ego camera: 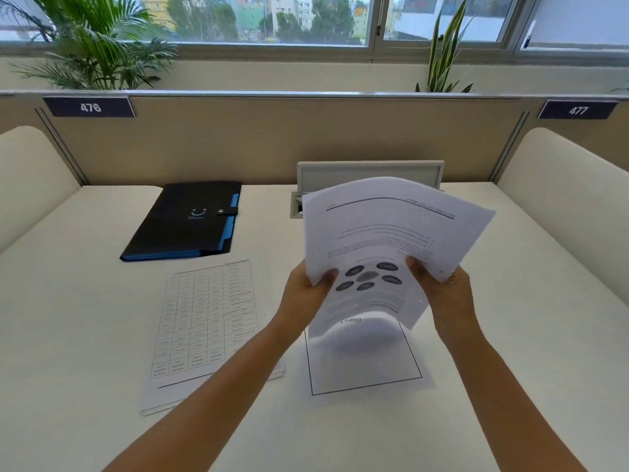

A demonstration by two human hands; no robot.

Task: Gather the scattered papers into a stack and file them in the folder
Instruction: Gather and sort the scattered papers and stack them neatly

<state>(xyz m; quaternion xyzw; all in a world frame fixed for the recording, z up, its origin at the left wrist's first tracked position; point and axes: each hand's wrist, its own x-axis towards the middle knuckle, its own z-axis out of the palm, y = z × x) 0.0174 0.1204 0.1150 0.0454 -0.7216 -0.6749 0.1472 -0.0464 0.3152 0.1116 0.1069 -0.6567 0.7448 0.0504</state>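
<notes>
Both hands hold a bunch of printed white papers [384, 233] up above the desk, fanned and curling toward me. My left hand [308, 287] grips the bunch's left edge and my right hand [442, 287] grips its right edge. Under the held bunch a sheet with a black border [364, 369] lies flat on the desk. To the left, a sheet with a printed table [207, 321] lies on top of other papers. A black folder [190, 221] with blue inner dividers lies shut with a snap strap, at the back left of the desk.
The white desk [510, 335] is walled by a beige partition [272, 141] at the back and padded side panels [30, 172] left and right. A grey cable flap [371, 173] stands up behind the held papers. Plants sit beyond the partition.
</notes>
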